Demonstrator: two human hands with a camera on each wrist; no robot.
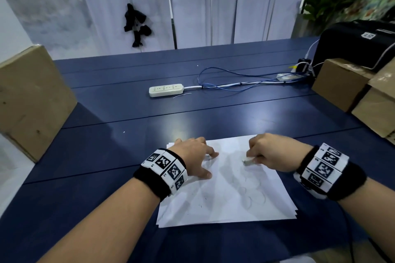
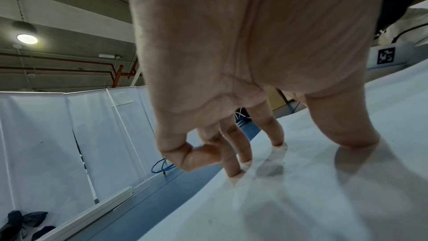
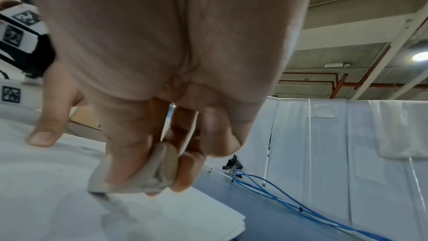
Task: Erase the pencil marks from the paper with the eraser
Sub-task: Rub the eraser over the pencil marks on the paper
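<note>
Right hand (image 1: 270, 153) fingers (image 3: 129, 153) pinching grey eraser (image 3: 148, 173) against paper (image 1: 224, 205) on blue surface (image 1: 106, 156), left hand (image 1: 192, 156) with straight fingertips (image 2: 235, 173) pressing the paper's left part

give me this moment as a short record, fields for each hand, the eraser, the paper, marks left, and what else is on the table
left hand: fingertips and thumb spread, pressing the paper flat
right hand: pinches the eraser
eraser: greyish, worn, lower corner touching the sheet
paper: white sheets stacked on the blue table
pencil marks: faint loops still visible on the near right part
also on table: power strip, blue cable, cardboard boxes at both sides
</note>
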